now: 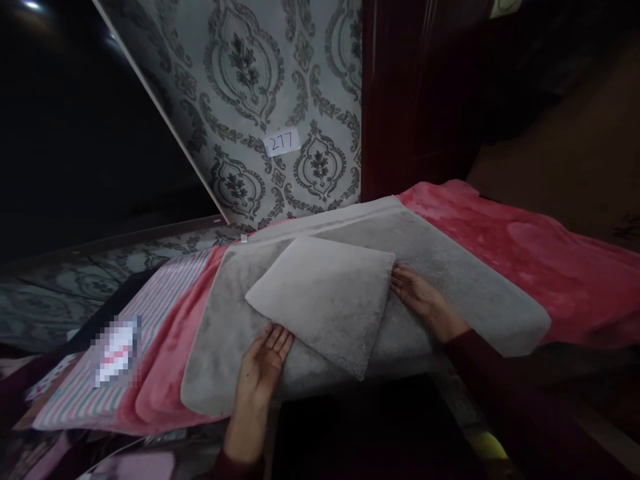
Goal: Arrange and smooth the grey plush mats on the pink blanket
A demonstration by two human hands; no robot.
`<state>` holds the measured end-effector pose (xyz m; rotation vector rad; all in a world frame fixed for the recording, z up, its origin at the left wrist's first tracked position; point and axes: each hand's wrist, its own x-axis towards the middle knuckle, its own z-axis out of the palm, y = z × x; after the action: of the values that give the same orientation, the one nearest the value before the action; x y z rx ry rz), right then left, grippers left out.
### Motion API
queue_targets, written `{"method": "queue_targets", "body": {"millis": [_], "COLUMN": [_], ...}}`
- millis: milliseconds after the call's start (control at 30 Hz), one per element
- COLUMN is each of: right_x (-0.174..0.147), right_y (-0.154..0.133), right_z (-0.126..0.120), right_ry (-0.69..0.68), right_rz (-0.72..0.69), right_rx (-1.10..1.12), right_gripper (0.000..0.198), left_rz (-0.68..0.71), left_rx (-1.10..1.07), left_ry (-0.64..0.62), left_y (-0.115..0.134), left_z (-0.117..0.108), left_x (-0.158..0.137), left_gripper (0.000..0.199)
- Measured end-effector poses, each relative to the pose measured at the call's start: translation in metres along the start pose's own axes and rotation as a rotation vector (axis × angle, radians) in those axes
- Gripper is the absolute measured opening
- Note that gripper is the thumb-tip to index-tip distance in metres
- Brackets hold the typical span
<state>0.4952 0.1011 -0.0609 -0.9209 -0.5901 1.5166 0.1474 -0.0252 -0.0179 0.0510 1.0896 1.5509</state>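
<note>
A folded grey plush cloth [327,293], roughly square, lies turned at an angle on a larger grey plush mat [440,293]. My left hand [267,357] is palm up at the cloth's lower left edge, fingers stretched out and their tips close to that edge. At the right corner, my right hand [415,293] has its fingers extended against the side of the cloth. Neither hand is wrapped around it. Whether any fingertips are tucked under the cloth, I cannot tell.
Pink fleece [540,267] spreads under the mat on both sides. To the left are a striped cloth [165,300] and a blurred-out object [117,353]. A large dark screen [100,133] stands at back left. The patterned wall [300,73] bears a paper marked 277 [283,142].
</note>
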Motion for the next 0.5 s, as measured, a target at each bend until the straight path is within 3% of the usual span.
{"method": "queue_targets", "body": {"millis": [167, 333, 500], "right_x": [-0.016, -0.024, -0.027], "right_y": [-0.001, 0.012, 0.026], "right_z": [0.009, 0.022, 0.038], "right_ry": [-0.087, -0.099, -0.122], "right_rz": [0.192, 0.222, 0.231], "right_rx": [0.001, 0.033, -0.019], "right_gripper": [0.013, 0.018, 0.026], "left_rz": [0.108, -0.071, -0.115], "left_rx": [-0.050, -0.001, 0.007], "left_ry": [-0.059, -0.151, -0.180], "left_y": [-0.015, -0.031, -0.044], "left_z": [-0.009, -0.020, -0.002], "left_x": [-0.007, -0.008, 0.001], "left_gripper": [0.018, 0.021, 0.010]}}
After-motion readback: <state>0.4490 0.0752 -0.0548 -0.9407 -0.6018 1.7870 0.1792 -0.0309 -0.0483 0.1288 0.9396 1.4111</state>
